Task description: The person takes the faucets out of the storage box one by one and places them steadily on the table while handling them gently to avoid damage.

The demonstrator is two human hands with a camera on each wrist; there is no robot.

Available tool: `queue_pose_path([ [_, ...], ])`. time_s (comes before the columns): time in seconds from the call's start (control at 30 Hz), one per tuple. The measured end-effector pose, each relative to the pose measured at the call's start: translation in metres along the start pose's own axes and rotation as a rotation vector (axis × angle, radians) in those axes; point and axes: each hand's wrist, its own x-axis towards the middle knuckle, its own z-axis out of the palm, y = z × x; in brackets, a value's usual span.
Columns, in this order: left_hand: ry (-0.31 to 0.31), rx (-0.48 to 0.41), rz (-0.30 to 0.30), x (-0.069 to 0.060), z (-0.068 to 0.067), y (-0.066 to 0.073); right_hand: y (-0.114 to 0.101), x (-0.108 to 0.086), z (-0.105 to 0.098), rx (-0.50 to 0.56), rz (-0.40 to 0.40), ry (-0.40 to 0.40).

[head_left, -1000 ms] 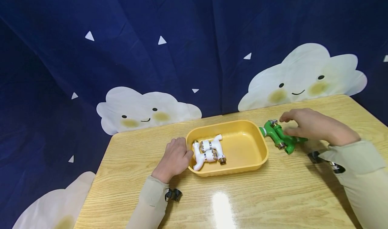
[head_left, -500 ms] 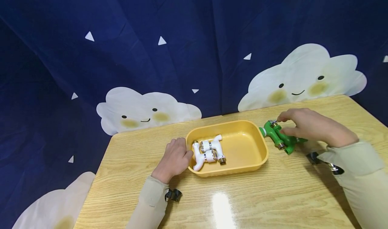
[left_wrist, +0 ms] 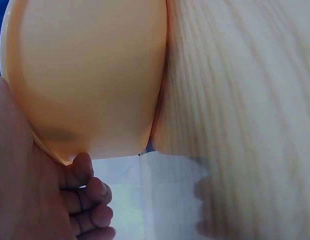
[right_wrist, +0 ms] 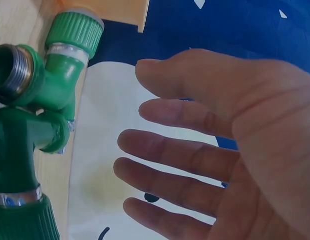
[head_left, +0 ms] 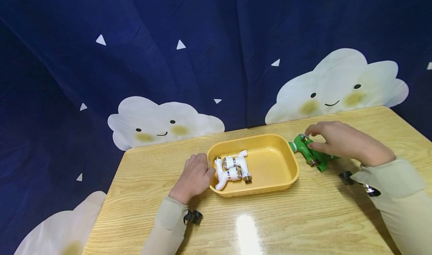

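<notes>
A yellow plastic basin [head_left: 270,174] stands on the table with two white faucets lying inside its left half. One white faucet [head_left: 221,177] is by the left wall, the other white faucet [head_left: 243,165] beside it. My left hand [head_left: 193,177] grips the basin's left rim, thumb at the edge. To the basin's right lie two green faucets side by side, the left green faucet [head_left: 302,146] near the basin wall and the right green faucet [head_left: 323,162] partly under my hand. Over them hovers my right hand [head_left: 347,141], fingers extended and apart from the faucets in the right wrist view [right_wrist: 195,140].
The wooden table [head_left: 287,221] ends at the back against a dark blue curtain [head_left: 202,71] with cloud and triangle prints. Black wrist-worn devices sit at both sleeves. Light reflects off the tabletop in front of the basin.
My right hand has moved slightly left over the green faucets, covering more of the right one. The left hand, the basin and the white faucets stay where they were.
</notes>
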Motion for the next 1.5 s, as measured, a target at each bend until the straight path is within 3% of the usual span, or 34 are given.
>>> queue_pose_path([
  [0.53,-0.006,0.004,0.003,0.002,0.000,0.000,-0.013,-0.001,0.003,-0.010,-0.037,0.040],
  [0.93,-0.020,-0.003,-0.007,0.002,0.000,-0.001,-0.025,-0.003,0.004,-0.054,-0.116,0.160],
  [1.5,-0.014,-0.008,-0.003,0.001,0.001,-0.002,-0.043,-0.004,0.008,-0.088,-0.168,0.205],
])
